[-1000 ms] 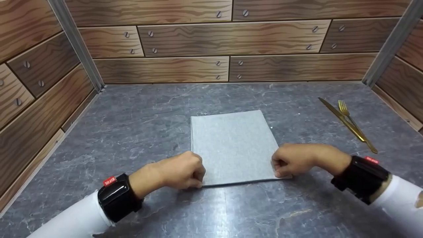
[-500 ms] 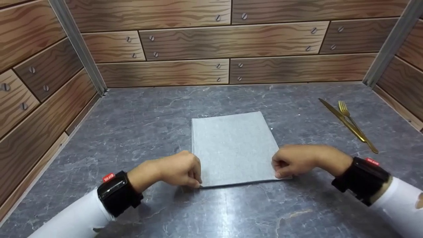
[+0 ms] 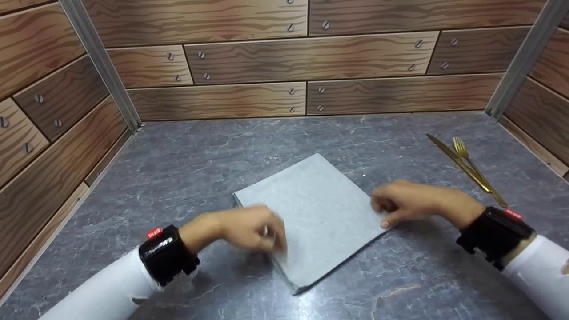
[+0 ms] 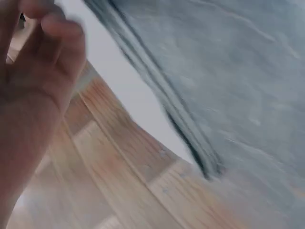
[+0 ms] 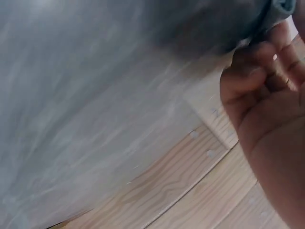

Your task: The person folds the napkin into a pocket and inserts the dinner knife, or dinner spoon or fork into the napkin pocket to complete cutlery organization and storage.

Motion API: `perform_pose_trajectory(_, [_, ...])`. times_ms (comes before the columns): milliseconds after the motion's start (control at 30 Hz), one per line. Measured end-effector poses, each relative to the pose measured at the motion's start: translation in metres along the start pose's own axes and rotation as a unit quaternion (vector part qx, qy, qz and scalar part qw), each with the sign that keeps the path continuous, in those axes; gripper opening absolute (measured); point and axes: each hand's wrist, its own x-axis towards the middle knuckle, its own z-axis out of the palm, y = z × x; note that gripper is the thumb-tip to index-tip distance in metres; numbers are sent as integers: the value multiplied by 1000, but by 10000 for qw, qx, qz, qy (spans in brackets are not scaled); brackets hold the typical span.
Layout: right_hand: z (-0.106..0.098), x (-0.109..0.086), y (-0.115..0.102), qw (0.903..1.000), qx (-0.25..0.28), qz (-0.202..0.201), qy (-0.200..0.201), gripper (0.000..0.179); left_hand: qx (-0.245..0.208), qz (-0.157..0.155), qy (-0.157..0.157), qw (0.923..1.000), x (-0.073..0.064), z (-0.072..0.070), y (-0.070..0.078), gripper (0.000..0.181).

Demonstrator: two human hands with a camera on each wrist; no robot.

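Folded cloth (image 3: 322, 218) in right grip (image 3: 402, 202)

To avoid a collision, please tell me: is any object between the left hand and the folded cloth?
Nothing visible stands between the left hand and the folded cloth; the knife and fork lie apart, to its right.

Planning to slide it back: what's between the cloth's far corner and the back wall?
The head view shows only bare tabletop there, between cloth and wall.
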Motion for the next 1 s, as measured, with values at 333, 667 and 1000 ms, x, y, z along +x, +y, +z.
perform_pose_trajectory(333, [-11,13,-26,9363,-2696,403,2215,15,1001,-1732,1186,9726,-37,30,-91,17])
perform_pose_trajectory(667, [-40,27,-97,9928,-504,-88,-1081,24,696,-776,-123,9945,-6,36,61,21])
perform_pose_trajectory(1000, [-33,6,-95,9763,-640,624,-1972,46,1916,-1004,801,9730,15,81,20,21])
